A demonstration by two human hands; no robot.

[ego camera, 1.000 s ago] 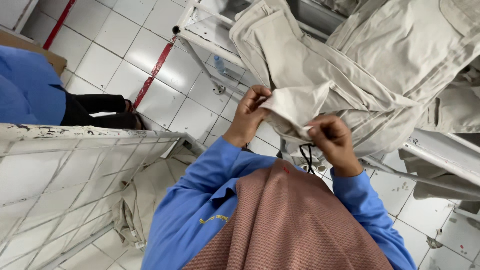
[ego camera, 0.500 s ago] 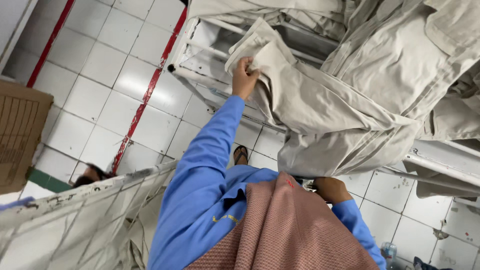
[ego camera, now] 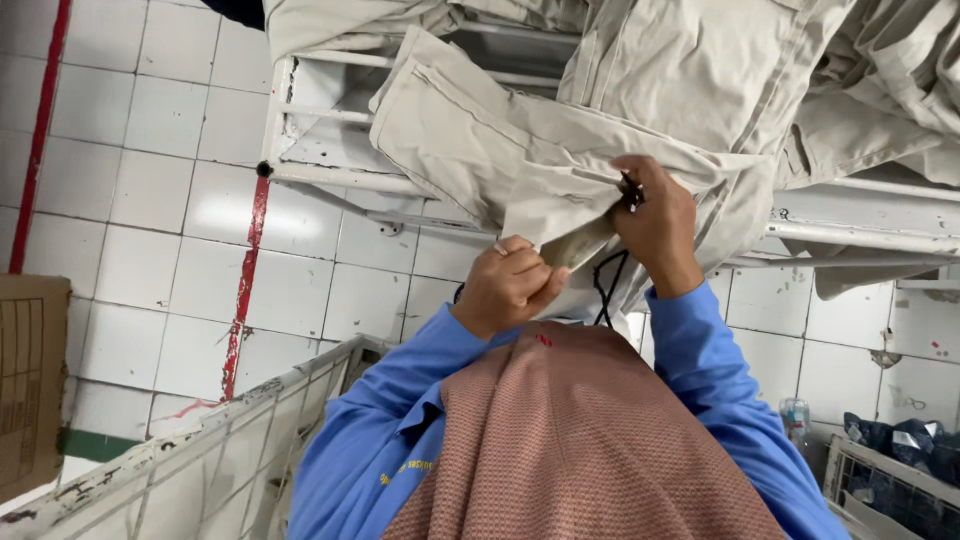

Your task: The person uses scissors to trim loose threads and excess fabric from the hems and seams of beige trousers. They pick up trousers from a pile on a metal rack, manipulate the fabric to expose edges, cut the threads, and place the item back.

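A beige garment (ego camera: pixel 520 150) lies spread over a white metal frame (ego camera: pixel 330 180) in front of me. My left hand (ego camera: pixel 510 282) pinches a folded edge of the cloth near my chest. To its right, my right hand (ego camera: pixel 655 222) presses on the same fold and grips a small dark tool (ego camera: pixel 630 192), from which a black cord (ego camera: pixel 607 285) hangs down. Both my sleeves are blue, and a reddish woven cloth (ego camera: pixel 580 450) covers my front.
More beige garments (ego camera: pixel 880 90) are piled at the upper right. A white wire cart (ego camera: pixel 200 460) stands at the lower left beside a cardboard box (ego camera: pixel 30 380). A wire basket with dark cloth (ego camera: pixel 900 470) sits at the lower right. The floor is white tile with red lines (ego camera: pixel 245 290).
My left hand has pulled back from the garment's far edge to pinch a fold close to me. My right hand has come up from below onto that fold.
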